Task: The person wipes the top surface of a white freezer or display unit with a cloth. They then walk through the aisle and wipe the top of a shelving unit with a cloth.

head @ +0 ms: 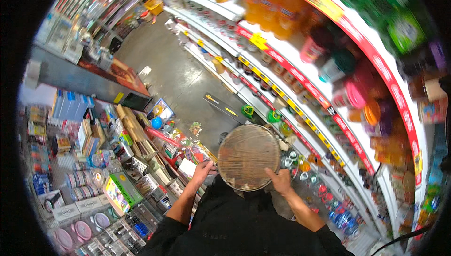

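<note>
A round stool with a worn, wood-grained seat and a metal rim is in front of my body, seen from above. On its right side my right hand grips the rim, thumb lying over the seat and the other fingers hidden below. My left hand is at the left edge of the seat, its fingers curled in at the rim and partly hidden. Part of a metal ring shows beyond the seat's right edge.
White store shelves with bottles and jars curve along my right. On my left, a display of stationery and boxes runs along the aisle. A dark long box and a blue ball lie ahead beside the grey floor.
</note>
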The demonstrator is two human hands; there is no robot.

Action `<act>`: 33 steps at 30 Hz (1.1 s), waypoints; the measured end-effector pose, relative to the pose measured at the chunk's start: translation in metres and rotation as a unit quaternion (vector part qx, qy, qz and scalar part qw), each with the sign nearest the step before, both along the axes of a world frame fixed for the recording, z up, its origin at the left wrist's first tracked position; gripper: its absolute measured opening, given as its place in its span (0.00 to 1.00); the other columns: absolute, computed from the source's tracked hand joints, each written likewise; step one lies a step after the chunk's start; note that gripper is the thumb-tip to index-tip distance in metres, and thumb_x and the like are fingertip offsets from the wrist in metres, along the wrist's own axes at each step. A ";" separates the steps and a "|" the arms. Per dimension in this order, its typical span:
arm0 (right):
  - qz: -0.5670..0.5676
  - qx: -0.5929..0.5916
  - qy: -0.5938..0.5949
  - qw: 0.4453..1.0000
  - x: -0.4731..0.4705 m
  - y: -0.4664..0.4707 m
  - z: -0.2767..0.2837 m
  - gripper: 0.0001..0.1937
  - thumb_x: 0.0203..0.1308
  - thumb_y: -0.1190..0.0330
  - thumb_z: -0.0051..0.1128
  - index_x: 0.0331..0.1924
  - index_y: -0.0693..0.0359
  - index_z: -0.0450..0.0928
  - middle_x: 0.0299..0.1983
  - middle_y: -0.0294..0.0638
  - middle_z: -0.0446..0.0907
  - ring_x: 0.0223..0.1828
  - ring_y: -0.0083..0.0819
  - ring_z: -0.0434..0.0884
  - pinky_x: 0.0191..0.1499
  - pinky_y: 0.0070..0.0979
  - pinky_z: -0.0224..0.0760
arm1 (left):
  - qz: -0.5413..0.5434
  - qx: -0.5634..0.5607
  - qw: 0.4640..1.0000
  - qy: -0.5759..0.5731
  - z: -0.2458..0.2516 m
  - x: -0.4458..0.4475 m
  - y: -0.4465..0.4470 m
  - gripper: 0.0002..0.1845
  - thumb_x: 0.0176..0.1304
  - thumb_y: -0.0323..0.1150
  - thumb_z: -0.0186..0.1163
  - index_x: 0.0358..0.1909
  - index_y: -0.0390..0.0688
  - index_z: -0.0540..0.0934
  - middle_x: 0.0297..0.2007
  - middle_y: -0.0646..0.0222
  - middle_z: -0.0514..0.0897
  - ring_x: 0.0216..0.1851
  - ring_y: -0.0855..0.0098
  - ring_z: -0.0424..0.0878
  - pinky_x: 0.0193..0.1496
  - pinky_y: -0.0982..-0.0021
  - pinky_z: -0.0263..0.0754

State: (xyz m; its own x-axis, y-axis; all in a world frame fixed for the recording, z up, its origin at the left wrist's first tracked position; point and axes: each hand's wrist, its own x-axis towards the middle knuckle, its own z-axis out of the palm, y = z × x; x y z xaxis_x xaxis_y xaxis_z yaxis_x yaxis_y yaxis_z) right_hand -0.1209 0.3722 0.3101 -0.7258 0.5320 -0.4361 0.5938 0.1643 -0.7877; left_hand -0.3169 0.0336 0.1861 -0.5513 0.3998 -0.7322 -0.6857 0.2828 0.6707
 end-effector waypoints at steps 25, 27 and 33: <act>0.331 -0.006 0.055 0.942 -0.749 -0.187 -0.224 0.24 0.63 0.60 0.76 0.54 0.69 0.81 0.50 0.61 0.88 0.55 0.58 0.87 0.59 0.47 0.78 | 0.323 -0.102 0.939 0.063 -0.122 -0.461 -0.188 0.12 0.67 0.29 0.74 0.49 0.35 0.89 0.41 0.68 0.91 0.38 0.76 0.86 0.44 0.70 0.80; 0.333 -0.013 0.008 0.943 -0.791 -0.189 -0.293 0.23 0.63 0.61 0.76 0.54 0.68 0.81 0.51 0.60 0.88 0.56 0.56 0.87 0.60 0.47 0.77 | 0.360 -0.066 0.929 0.052 -0.176 -0.491 -0.184 0.13 0.67 0.29 0.75 0.50 0.34 0.89 0.43 0.67 0.92 0.40 0.74 0.88 0.46 0.70 0.81; 0.338 -0.004 -0.013 0.941 -0.858 -0.174 -0.476 0.22 0.64 0.64 0.76 0.56 0.68 0.84 0.51 0.54 0.91 0.54 0.49 0.89 0.61 0.42 0.79 | 0.397 -0.089 0.913 0.011 -0.359 -0.545 -0.156 0.09 0.65 0.29 0.76 0.44 0.36 0.91 0.37 0.70 0.91 0.36 0.76 0.84 0.45 0.70 0.79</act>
State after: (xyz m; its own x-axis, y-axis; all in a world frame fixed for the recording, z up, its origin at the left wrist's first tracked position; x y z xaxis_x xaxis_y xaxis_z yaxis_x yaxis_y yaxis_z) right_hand -0.9790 0.1985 -0.1662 -0.8863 -0.0512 -0.4602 0.3743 0.5056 -0.7773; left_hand -0.8614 -0.1220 -0.1730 -0.6315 -0.2578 -0.7313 -0.7083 -0.1921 0.6793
